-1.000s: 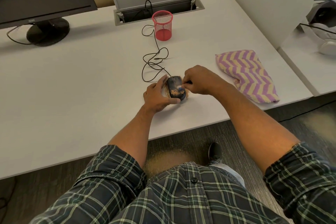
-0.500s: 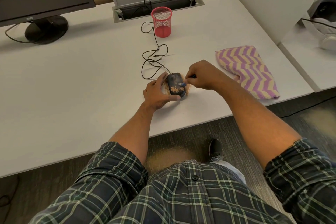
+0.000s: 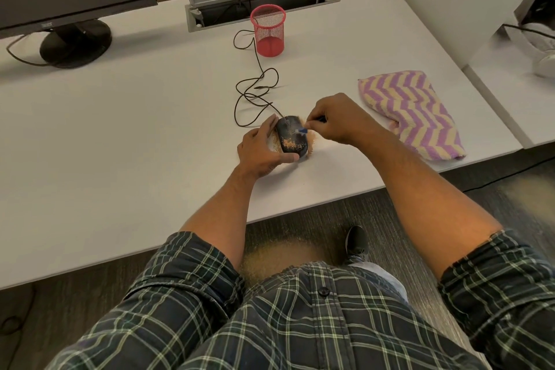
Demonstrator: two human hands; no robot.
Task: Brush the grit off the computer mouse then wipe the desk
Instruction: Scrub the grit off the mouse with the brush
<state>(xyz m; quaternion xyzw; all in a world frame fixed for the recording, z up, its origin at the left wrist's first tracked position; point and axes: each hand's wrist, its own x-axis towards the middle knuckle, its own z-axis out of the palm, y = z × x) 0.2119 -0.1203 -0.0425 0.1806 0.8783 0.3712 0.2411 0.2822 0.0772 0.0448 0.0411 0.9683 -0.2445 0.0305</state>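
Note:
A black wired computer mouse (image 3: pixel 290 139) lies on the white desk (image 3: pixel 135 135) near its front edge, with orange-tan grit on its rear half and on the desk around it. My left hand (image 3: pixel 260 149) holds the mouse from its left side, thumb under the rear end. My right hand (image 3: pixel 339 121) pinches a small blue brush (image 3: pixel 303 130), whose tip touches the mouse's right side. A folded cloth (image 3: pixel 411 112) with purple and cream zigzags lies to the right.
The mouse cable (image 3: pixel 255 90) loops back past a red mesh pen cup (image 3: pixel 268 30) into an open cable hatch (image 3: pixel 258 0). A monitor stand (image 3: pixel 75 42) is at the far left. A white partition (image 3: pixel 450 3) bounds the desk's right side.
My right hand has drawn the brush from the mouse's middle toward its right side. The camera view shifted slightly. My left hand keeps its hold on the mouse.

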